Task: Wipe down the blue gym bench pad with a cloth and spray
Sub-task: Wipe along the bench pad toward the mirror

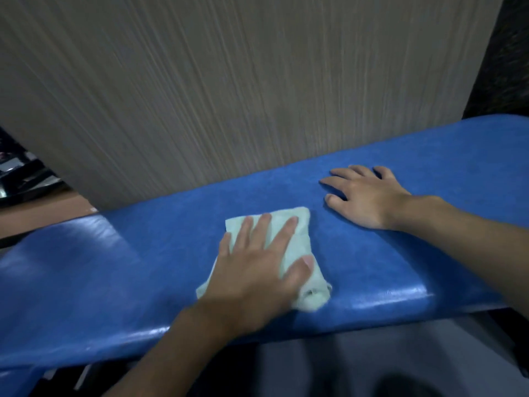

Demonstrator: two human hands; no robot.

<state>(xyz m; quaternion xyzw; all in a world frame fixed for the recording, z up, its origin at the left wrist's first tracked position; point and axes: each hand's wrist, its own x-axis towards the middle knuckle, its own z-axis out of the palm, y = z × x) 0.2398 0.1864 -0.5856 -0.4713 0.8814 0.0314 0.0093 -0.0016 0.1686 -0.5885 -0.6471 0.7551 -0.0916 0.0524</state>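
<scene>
Left grip: a bare hand [257, 267], released, with fingers straight and spread; it pressed flat on the cloth and grasped nothing.
Right grip: a bare hand [369, 199], released, fingers spread, resting flat on bare padding to the right of the cloth and apart from it.
Cloth: pale and folded [300, 239], it lay on the worktop near its middle, under the left grip; a far corner showed past the fingertips and a rolled end stuck out beside the thumb, near the front edge.
Worktop: a blue padded gym bench [171, 239] that ran from lower left to upper right, glossy along its front edge.
Behind: a grey-brown wood-grain panel [229, 96] stood beyond the far edge.
</scene>
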